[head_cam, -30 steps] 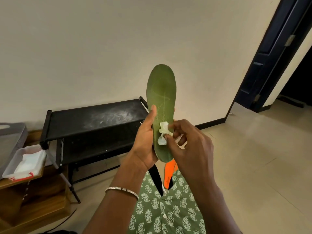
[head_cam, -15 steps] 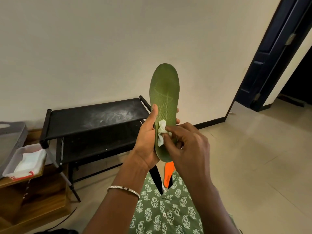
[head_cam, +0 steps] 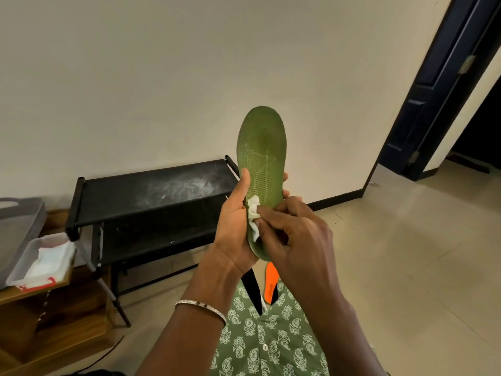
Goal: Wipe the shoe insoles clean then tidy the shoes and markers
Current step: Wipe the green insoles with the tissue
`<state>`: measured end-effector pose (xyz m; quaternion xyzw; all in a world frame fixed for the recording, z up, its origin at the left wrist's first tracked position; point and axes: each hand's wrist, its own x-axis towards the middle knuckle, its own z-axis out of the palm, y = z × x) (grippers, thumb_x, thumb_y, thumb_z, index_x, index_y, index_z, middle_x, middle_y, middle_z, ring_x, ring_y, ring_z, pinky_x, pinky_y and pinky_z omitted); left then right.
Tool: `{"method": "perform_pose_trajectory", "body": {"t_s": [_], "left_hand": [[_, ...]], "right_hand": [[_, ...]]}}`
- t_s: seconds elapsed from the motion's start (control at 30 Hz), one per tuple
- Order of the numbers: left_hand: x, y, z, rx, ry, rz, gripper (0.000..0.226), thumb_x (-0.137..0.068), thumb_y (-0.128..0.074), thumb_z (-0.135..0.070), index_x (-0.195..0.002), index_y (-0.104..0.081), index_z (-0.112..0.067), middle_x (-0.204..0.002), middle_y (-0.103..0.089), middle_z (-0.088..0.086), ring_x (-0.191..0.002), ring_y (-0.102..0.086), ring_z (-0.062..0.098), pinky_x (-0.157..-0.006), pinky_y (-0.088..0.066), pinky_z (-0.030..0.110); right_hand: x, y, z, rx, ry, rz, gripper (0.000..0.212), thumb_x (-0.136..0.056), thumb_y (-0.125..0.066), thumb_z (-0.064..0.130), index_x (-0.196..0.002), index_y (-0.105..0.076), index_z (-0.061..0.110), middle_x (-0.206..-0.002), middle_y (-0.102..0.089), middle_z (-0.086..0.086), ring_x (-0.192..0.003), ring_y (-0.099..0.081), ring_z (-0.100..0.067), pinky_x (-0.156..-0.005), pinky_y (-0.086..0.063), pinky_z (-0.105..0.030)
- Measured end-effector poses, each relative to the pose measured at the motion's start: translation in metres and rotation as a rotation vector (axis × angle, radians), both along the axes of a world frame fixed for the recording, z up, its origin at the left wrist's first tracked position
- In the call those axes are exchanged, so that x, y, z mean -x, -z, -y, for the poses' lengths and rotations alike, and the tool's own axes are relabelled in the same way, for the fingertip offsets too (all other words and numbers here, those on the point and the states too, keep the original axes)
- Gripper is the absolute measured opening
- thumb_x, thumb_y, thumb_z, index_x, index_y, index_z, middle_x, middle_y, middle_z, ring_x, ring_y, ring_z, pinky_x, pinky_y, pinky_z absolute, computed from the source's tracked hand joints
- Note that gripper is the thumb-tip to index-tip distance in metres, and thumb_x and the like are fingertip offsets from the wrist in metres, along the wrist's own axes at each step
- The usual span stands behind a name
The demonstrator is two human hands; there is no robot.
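Head view.

Insole (head_cam: pixel 261 147): green, held upright in mid-air before the wall (head_cam: pixel 162 77), toe end up, heel end down between the two hands. Faint pale lines cross its mesh face.

Left hand (head_cam: pixel 234 229): grips the insole at its lower half, thumb laid along the left edge, fingertips showing past the right edge. A silver bracelet (head_cam: pixel 200 308) circles the wrist.

Right hand (head_cam: pixel 298 240): fingers curled, pinching a small white wipe (head_cam: pixel 254 213) and pressing it on the insole's left edge, just beside the left thumb.

Orange piece (head_cam: pixel 271 283): below the hands, partly hidden, with a black strip (head_cam: pixel 253 289) beside it; what either is cannot be told.

Shirt (head_cam: pixel 271 343): green with a white print, at bottom centre.

Rack (head_cam: pixel 151 191): black, two shelves, against the wall behind the left hand; the top shelf bears whitish smears.

Tray (head_cam: pixel 16 278): clear plastic, left of the rack, on a wooden tabletop (head_cam: pixel 54 289); white material lies inside.

Door (head_cam: pixel 439 85): dark, open, far right.

Floor (head_cam: pixel 406 267): pale tiles.
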<state>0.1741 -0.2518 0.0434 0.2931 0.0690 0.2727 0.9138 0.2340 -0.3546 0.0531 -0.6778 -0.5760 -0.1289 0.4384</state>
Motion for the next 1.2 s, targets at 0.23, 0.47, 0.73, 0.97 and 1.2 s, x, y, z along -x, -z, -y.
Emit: {"method": "perform_pose_trajectory", "body": {"t_s": [0.23,0.47,0.73,0.97,1.2], "left_hand": [[0.005,0.001,-0.006,0.041,-0.061,-0.001,0.075,-0.097,-0.046,-0.062,-0.141,-0.053,-0.001,-0.098,-0.059,0.013,-0.105,-0.062,0.031,-0.112,-0.04,0.054],[-0.004,0.003,0.001,0.045,0.032,0.043,0.077,-0.095,-0.048,-0.064,-0.143,-0.05,-0.003,-0.108,-0.061,0.013,-0.119,-0.052,0.031,-0.119,-0.029,0.054],[0.0,0.004,-0.007,0.053,-0.003,0.046,0.079,-0.094,-0.05,-0.066,-0.141,-0.053,-0.002,-0.097,-0.06,0.012,-0.106,-0.058,0.03,-0.116,-0.034,0.054],[-0.001,0.003,-0.002,0.049,0.025,0.077,0.082,-0.092,-0.051,-0.067,-0.143,-0.051,-0.002,-0.1,-0.06,0.012,-0.109,-0.058,0.03,-0.117,-0.032,0.054],[0.002,0.003,-0.003,0.025,0.001,0.043,0.079,-0.093,-0.048,-0.065,-0.141,-0.052,-0.003,-0.102,-0.062,0.012,-0.11,-0.058,0.029,-0.119,-0.029,0.055]], "right_hand": [[-0.002,-0.007,0.012,0.172,-0.145,0.111,0.02,-0.088,-0.065,0.029,-0.101,-0.079,0.026,-0.078,-0.06,0.009,-0.064,-0.055,-0.007,-0.054,-0.049,-0.034],[-0.001,-0.005,-0.002,0.024,-0.026,0.042,0.018,-0.087,-0.065,0.026,-0.098,-0.079,0.024,-0.078,-0.061,0.008,-0.066,-0.055,-0.01,-0.054,-0.05,-0.036],[-0.004,-0.009,0.008,0.132,-0.177,0.072,0.018,-0.088,-0.067,0.026,-0.102,-0.079,0.028,-0.076,-0.059,0.01,-0.066,-0.054,-0.009,-0.055,-0.046,-0.029],[-0.001,-0.006,0.001,0.024,-0.095,0.026,0.019,-0.087,-0.066,0.027,-0.101,-0.079,0.026,-0.073,-0.054,0.013,-0.065,-0.051,-0.006,-0.054,-0.042,-0.023],[-0.002,-0.005,-0.001,0.04,-0.093,0.019,0.019,-0.087,-0.067,0.024,-0.101,-0.079,0.024,-0.078,-0.059,0.009,-0.068,-0.053,-0.007,-0.057,-0.044,-0.024]]}}
